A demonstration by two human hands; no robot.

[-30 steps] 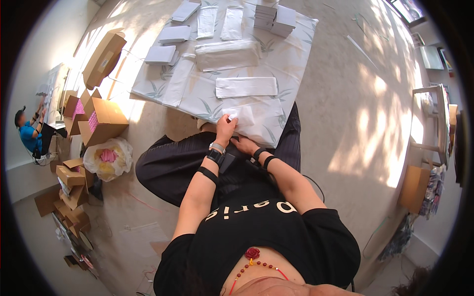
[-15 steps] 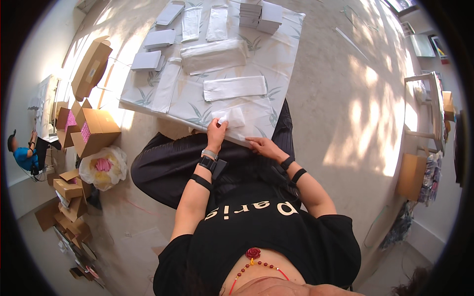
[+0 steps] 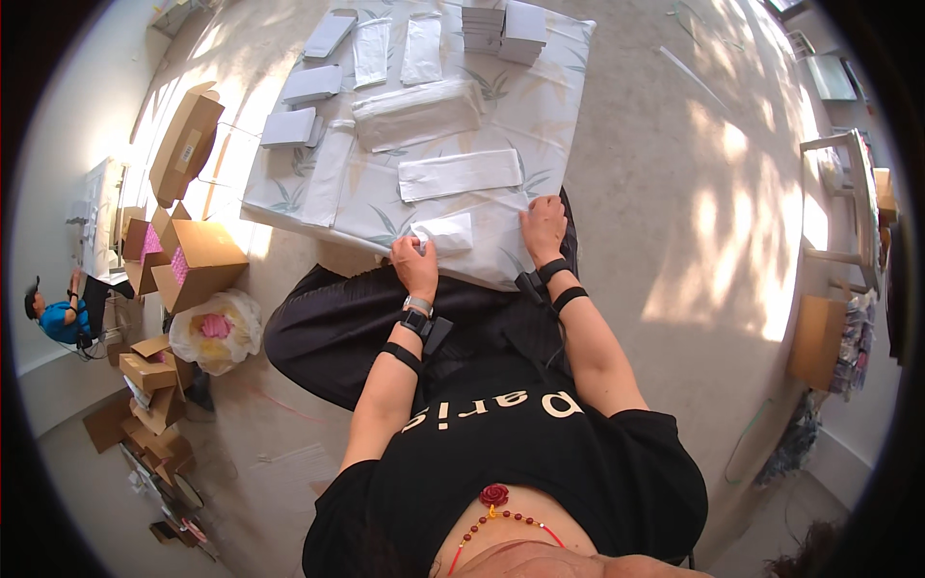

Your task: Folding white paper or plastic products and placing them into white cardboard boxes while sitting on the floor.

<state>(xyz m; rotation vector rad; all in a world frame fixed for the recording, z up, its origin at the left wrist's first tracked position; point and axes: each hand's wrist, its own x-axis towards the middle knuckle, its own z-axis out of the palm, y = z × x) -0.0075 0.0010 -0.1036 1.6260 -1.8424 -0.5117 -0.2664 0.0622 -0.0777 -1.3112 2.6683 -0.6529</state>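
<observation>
My left hand [image 3: 414,266] is at the near edge of the table, its fingers closed on the left end of a small folded white packet [image 3: 446,233]. The packet lies flat on the patterned tablecloth [image 3: 496,265]. My right hand [image 3: 544,229] rests on the cloth at the table's right side, apart from the packet. Its fingers are slightly bent, and nothing shows in them. Just beyond the packet is a stack of flat white sleeves [image 3: 460,174]. A larger pile of white sleeves [image 3: 417,116] lies farther back.
Stacks of white cards or boxes [image 3: 289,127] stand at the table's left, with another stack [image 3: 522,34] at the back. Open cardboard boxes [image 3: 204,252] and a plastic bag [image 3: 216,330] are on the floor at left. A person in blue [image 3: 60,320] sits beyond. A wooden frame [image 3: 848,202] stands right.
My right hand has moved from the near table edge away from me to the right side of the cloth. The packet now lies flatter, and my left hand has shifted slightly left and nearer.
</observation>
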